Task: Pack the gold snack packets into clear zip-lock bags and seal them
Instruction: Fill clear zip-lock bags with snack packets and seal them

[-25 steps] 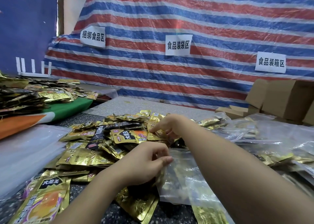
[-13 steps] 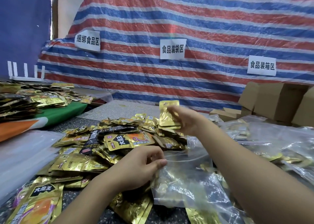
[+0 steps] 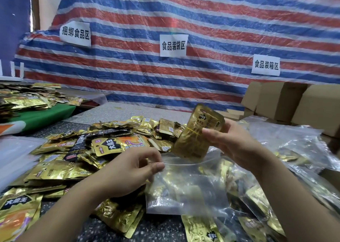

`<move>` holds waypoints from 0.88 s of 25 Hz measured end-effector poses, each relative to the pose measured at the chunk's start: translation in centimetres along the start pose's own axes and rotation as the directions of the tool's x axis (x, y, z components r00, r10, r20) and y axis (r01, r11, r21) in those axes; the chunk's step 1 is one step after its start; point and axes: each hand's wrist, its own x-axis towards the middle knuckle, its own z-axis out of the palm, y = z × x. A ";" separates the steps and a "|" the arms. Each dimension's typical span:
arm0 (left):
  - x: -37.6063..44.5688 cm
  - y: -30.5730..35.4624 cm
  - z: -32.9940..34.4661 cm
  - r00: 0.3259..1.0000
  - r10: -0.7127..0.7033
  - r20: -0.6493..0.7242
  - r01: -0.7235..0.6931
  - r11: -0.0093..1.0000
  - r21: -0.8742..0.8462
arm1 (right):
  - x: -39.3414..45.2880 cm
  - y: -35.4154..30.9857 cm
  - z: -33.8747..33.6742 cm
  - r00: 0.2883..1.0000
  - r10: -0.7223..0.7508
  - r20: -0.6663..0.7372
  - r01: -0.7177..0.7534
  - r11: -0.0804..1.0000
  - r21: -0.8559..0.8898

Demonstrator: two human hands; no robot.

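A bundle of gold packets (image 3: 197, 133) is gripped in the right hand (image 3: 233, 142), its lower end at the open mouth of a clear zip-lock bag (image 3: 185, 186). The bag's rim is pinched by the left hand (image 3: 128, 172). A heap of loose gold packets (image 3: 95, 149) is spread just behind and left of the bag; filled clear bags (image 3: 287, 149) are piled to the right. Everything is laid on a dark speckled table (image 3: 158, 229). Cardboard boxes (image 3: 287, 102) are stacked at far right, against a red, blue and white striped tarpaulin (image 3: 184, 17) bearing three paper signs (image 3: 173, 45).
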 end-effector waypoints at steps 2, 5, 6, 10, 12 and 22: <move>0.0 0.0 0.1 1.000 0.018 -0.003 -0.018 1.000 -0.003 | -1.1 0.4 -0.5 1.000 0.024 -0.001 -0.024 0.999 -0.027; 0.0 -0.2 0.2 0.998 0.059 -0.011 -0.059 0.998 0.030 | -2.2 0.9 -0.6 0.997 0.071 0.034 -0.069 0.996 -0.058; 0.0 -0.2 0.2 0.998 0.065 -0.009 -0.064 0.998 0.028 | -2.4 0.9 -0.6 0.996 0.085 0.039 -0.081 0.993 -0.080; -0.1 0.1 0.2 0.997 0.077 -0.023 -0.077 0.997 0.020 | -2.8 0.6 0.0 0.991 0.094 0.098 -0.081 0.989 -0.125; -0.1 0.2 0.2 0.996 0.083 -0.044 -0.083 0.997 0.000 | -3.0 0.1 0.4 0.986 0.091 0.142 -0.058 0.973 -0.221; -0.2 0.9 0.3 0.990 0.092 -0.105 -0.110 0.978 -0.178 | -1.2 -5.8 3.4 0.811 0.449 0.376 0.034 0.605 -0.796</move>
